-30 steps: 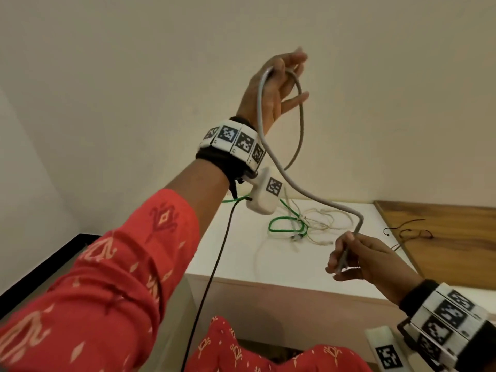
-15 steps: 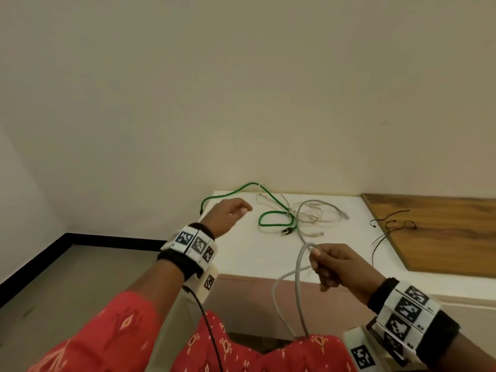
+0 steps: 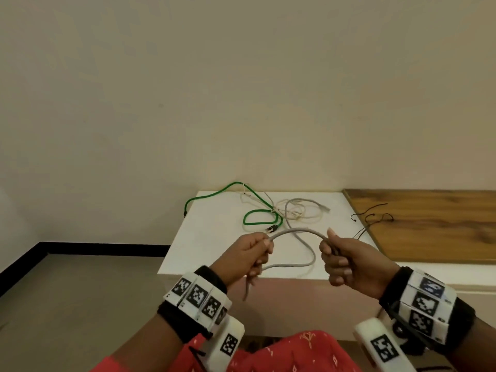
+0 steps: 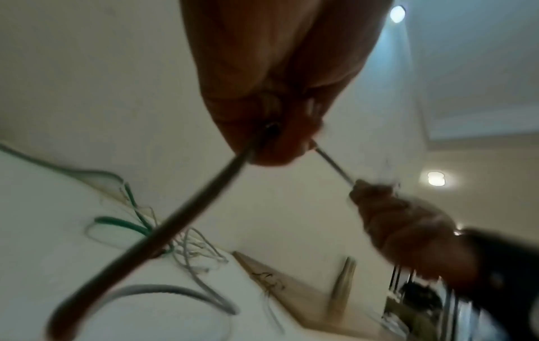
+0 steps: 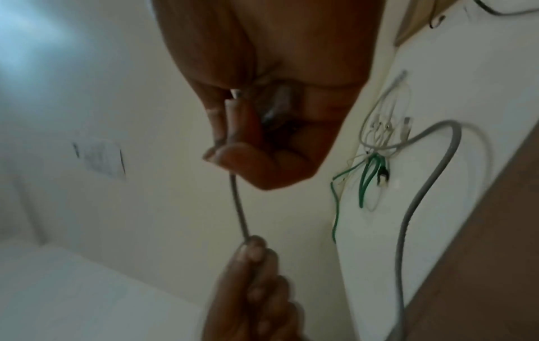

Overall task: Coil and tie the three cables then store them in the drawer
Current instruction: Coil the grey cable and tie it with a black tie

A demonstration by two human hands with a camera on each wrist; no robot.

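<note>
- Plainly, the white table point(image 3: 214, 253) carries the tangle; its near edge lies just below both hands, so slack could slide off it.
- Beyond the hands, the green cable point(image 3: 261, 218) and a thin pale cable point(image 3: 303, 210) lie knotted together; pulling hard would likely drag them along.
- Between the hands arches the grey cable point(image 3: 295, 231), its tail looping back onto the table toward that tangle.
- Left hand point(image 3: 245, 260) and right hand point(image 3: 349, 260) each curl tightly around it; open air above leaves room for coiling.
</note>
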